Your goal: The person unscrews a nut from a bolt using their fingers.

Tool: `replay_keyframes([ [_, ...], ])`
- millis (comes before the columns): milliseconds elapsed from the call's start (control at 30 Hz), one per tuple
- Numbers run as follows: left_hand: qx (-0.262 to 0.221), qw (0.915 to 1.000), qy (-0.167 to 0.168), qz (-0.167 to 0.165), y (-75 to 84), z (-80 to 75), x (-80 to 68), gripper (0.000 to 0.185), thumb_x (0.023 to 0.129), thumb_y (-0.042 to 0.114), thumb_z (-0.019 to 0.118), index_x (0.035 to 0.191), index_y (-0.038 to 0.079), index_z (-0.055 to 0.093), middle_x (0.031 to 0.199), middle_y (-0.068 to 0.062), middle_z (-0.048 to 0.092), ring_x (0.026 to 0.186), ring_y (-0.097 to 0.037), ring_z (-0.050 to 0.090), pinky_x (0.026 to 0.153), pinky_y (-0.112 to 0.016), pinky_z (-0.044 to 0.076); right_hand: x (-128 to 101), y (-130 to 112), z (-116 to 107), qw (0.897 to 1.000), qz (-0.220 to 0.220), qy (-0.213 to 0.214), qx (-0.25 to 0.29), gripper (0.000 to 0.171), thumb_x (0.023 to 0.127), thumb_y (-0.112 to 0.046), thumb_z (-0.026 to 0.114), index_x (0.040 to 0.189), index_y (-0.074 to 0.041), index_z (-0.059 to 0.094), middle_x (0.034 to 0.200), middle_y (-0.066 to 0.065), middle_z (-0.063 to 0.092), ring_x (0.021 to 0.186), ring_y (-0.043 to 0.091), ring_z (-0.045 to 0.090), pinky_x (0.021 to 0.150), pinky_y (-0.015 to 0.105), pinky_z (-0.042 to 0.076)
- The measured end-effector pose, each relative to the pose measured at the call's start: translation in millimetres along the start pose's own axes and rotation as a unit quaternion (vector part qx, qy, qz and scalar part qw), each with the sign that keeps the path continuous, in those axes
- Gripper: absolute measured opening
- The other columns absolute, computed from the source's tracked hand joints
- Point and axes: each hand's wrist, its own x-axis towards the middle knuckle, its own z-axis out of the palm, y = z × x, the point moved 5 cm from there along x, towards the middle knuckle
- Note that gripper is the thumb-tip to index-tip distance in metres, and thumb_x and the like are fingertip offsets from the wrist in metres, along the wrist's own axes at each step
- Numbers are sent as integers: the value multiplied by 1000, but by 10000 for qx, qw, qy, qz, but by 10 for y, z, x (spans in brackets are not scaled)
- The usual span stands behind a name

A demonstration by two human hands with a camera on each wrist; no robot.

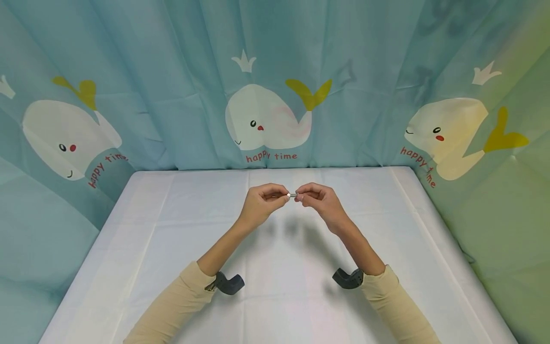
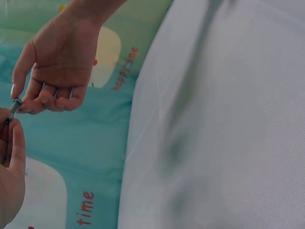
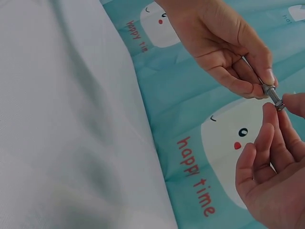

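Observation:
Both hands are raised above the middle of the white table (image 1: pixel 172 229), fingertips meeting. Between them is a small metal bolt (image 1: pixel 292 195) with a nut on it. My left hand (image 1: pixel 285 197) pinches one end of the bolt between thumb and forefinger, the other fingers curled. My right hand (image 1: pixel 299 197) pinches the other end, at the nut (image 3: pixel 279 105). In the right wrist view the left hand (image 3: pixel 263 85) holds the bolt (image 3: pixel 270 92) from above and the right hand (image 3: pixel 281 109) meets it from below. The left wrist view shows the bolt (image 2: pixel 14 107) at the far left edge.
A white cloth covers the table, with nothing else lying on it. A teal curtain (image 1: pixel 275 95) printed with white whales hangs round the back and both sides. Dark wrist camera mounts (image 1: pixel 227 283) sit on both beige sleeves.

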Motion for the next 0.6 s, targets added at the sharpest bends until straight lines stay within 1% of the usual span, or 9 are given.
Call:
replay_keyframes([
  [100, 2, 10000, 21, -18, -128, -18, 22, 11, 87, -15, 67, 98, -17, 68, 94, -19, 70, 81, -9, 67, 77, -26, 58, 1, -3, 2, 9999, -93, -53, 86, 22, 94, -2, 64, 111, 12, 63, 92, 0, 71, 89, 14, 65, 82, 28, 54],
  [200, 2, 10000, 37, -31, -251, -32, 42, 12, 87, -15, 68, 98, -16, 69, 94, -18, 70, 82, -10, 67, 77, -25, 58, -3, -8, 0, 9997, -202, -94, 102, 23, 93, -1, 66, 111, 13, 62, 94, 1, 70, 88, 15, 66, 84, 31, 55],
  [233, 4, 10000, 44, -24, -267, -35, 43, 12, 87, -14, 68, 99, -16, 69, 94, -18, 70, 82, -10, 67, 78, -26, 58, -6, -9, 0, 9996, -238, -108, 101, 24, 93, 0, 66, 111, 13, 61, 95, 1, 69, 88, 16, 65, 84, 32, 55],
  [333, -11, 10000, 53, 12, -284, -37, 39, 11, 87, -11, 70, 98, -13, 70, 95, -17, 70, 82, -12, 68, 78, -26, 58, -15, -16, 3, 9993, -331, -144, 108, 22, 92, 1, 67, 110, 12, 61, 96, 2, 68, 87, 19, 64, 83, 31, 55],
  [467, -23, 9999, 59, 98, -288, -39, 35, 10, 88, -8, 72, 97, -11, 72, 94, -17, 70, 83, -14, 68, 78, -28, 59, -19, -21, 7, 9989, -418, -174, 81, 21, 91, 1, 67, 110, 10, 61, 97, 1, 67, 86, 17, 63, 79, 26, 53],
  [600, 0, 9999, 67, 139, -284, -40, 36, 9, 87, -8, 72, 96, -10, 72, 93, -15, 71, 82, -15, 68, 77, -29, 59, -19, -7, -5, 9993, -329, -137, 62, 22, 93, -1, 65, 113, 8, 61, 100, 0, 66, 86, 14, 62, 79, 27, 53],
])
